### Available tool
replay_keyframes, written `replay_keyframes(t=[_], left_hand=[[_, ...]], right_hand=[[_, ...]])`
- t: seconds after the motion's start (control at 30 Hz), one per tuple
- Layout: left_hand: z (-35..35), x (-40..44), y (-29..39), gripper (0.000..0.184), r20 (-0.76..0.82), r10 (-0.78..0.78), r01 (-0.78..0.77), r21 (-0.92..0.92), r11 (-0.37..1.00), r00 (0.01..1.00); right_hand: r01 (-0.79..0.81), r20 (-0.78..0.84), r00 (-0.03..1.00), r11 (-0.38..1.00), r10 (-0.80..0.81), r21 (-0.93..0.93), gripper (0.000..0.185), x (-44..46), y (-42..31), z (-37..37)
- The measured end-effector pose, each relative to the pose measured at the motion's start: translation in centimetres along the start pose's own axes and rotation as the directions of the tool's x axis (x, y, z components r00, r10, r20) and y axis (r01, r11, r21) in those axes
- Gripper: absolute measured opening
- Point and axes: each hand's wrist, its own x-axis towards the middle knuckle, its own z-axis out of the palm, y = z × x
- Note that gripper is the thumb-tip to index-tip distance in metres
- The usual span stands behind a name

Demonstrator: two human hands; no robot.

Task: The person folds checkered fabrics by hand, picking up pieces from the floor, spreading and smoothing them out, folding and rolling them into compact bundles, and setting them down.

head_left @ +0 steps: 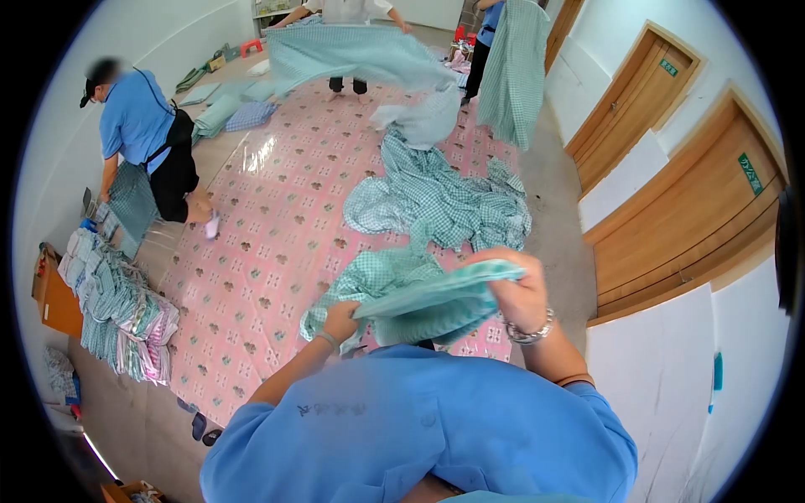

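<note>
I hold a green checked sheet [436, 303] in front of my chest, with its cloth gathered in folds between my two hands. My left hand [341, 320] is closed on its left edge, lower down. Higher up on the other side, my right hand [521, 293] grips the right end, fingers bent over the cloth. Just beyond lies a loose green checked cloth [377, 272] on the floor; whether it joins the held sheet I cannot tell. Past it spreads a crumpled heap of green checked sheets [436, 197].
A pink patterned floor mat [277, 251] covers the middle. Folded linen [117, 302] is stacked at left near a bending co-worker [138, 117]. Two people at the back hold up a wide green sheet [352, 54] and a hanging sheet [513, 75]. Wooden doors [688, 210] line the right wall.
</note>
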Motion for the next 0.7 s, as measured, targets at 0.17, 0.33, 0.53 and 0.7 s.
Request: replay_keyframes(t=[0.17,0.33,0.53,0.7], left_hand=[[3.5,0.0,-1.5,0.009,0.136,-0.039,0.013,0.193,0.981,0.990],[3.4,-1.5,-5.4,0.013,0.236,-0.281,0.210,0.286,0.935,0.930],[3.9,-3.9,-11.2,0.022,0.284,-0.144,0.033,0.362,0.932,0.948],[2.1,1.4,3.3,0.020,0.475,-0.031,0.107,-0.134,0.985,0.879]], right_hand=[[0.307,-0.372,0.851,0.926,-0.370,-0.221,0.023,-3.8,-3.4,-4.5],[0.645,-0.343,0.735,0.760,-0.585,0.087,0.020,-5.4,-7.8,-9.9],[-0.299,-0.562,0.675,0.519,-0.478,-0.801,0.045,-3.7,-1.3,-12.4],[-0.251,-0.079,0.958,0.667,0.277,-0.702,0.068,-5.3,11.4,-3.8]])
